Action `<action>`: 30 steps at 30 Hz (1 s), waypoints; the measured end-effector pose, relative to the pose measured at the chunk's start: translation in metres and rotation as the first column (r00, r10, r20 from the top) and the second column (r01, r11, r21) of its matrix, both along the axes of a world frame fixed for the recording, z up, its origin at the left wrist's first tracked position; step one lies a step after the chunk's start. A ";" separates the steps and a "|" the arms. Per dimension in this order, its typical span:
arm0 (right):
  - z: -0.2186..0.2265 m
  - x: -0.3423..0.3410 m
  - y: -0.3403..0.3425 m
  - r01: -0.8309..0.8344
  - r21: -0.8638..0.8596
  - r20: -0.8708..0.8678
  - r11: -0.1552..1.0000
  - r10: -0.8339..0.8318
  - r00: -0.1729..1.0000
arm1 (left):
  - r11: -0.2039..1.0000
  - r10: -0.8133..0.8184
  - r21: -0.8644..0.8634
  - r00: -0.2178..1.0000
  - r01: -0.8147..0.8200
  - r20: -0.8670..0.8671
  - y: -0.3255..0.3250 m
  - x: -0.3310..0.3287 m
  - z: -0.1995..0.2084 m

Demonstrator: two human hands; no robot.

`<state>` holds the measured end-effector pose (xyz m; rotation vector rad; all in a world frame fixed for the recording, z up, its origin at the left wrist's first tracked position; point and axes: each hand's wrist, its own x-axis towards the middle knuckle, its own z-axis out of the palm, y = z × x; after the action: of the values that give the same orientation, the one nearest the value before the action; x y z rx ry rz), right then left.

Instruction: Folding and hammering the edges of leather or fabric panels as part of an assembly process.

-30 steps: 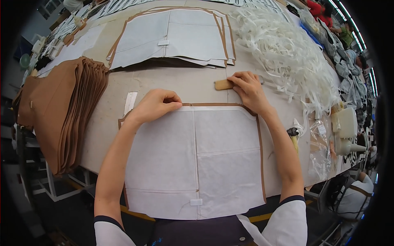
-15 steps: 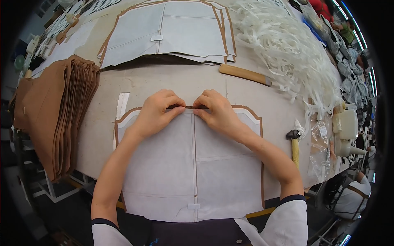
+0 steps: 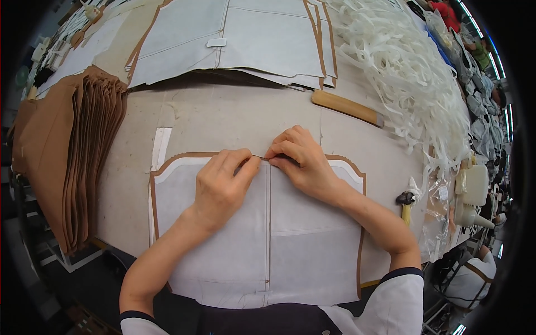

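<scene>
A pale grey sewn panel (image 3: 312, 251) lies in front of me, with a brown border and a seam running down its middle. White strips show inside its rounded far corners. At the top of that seam, my left hand (image 3: 224, 187) is closed in a pinch on the far brown edge. Just right of the seam, my right hand (image 3: 301, 164) pinches the same edge between thumb and fingers. The fingertips of both hands are close together, and the bit of edge they grip is partly hidden.
Similar panels (image 3: 268, 39) are piled at the back. Folded brown pieces (image 3: 44, 145) hang over the left table edge. A flat wooden-coloured tool (image 3: 346, 109), a heap of white strips (image 3: 402, 72), a hammer (image 3: 406, 204) and a white squeeze bottle (image 3: 474, 216) are on the right.
My left hand has come nearer and turned, its fingers now pointing more away from me. My right hand keeps its pinch at the seam. The view has shifted slightly.
</scene>
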<state>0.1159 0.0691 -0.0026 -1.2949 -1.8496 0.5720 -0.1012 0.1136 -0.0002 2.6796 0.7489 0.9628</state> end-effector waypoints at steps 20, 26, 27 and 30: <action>-0.006 0.009 -0.010 -0.083 0.136 0.096 0.987 0.071 0.993 | 0.964 -0.264 -0.014 0.964 0.264 0.001 0.043 -0.009 0.002; -0.007 0.012 -0.012 -0.120 0.204 0.204 0.972 0.077 0.976 | 0.956 -0.292 0.017 0.956 0.292 0.002 0.044 -0.009 0.001; -0.006 0.013 -0.012 -0.139 0.236 0.247 0.962 0.079 0.966 | 0.955 -0.295 0.017 0.956 0.295 0.002 0.044 -0.008 0.002; -0.006 0.016 -0.008 -0.224 0.313 0.351 0.923 0.106 0.930 | 0.954 -0.300 0.019 0.954 0.300 -0.016 0.044 -0.009 0.000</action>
<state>0.1315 0.0611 -0.0083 -1.0423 -2.2324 0.0993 -0.1099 0.1573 -0.0002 2.7129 0.3186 0.8791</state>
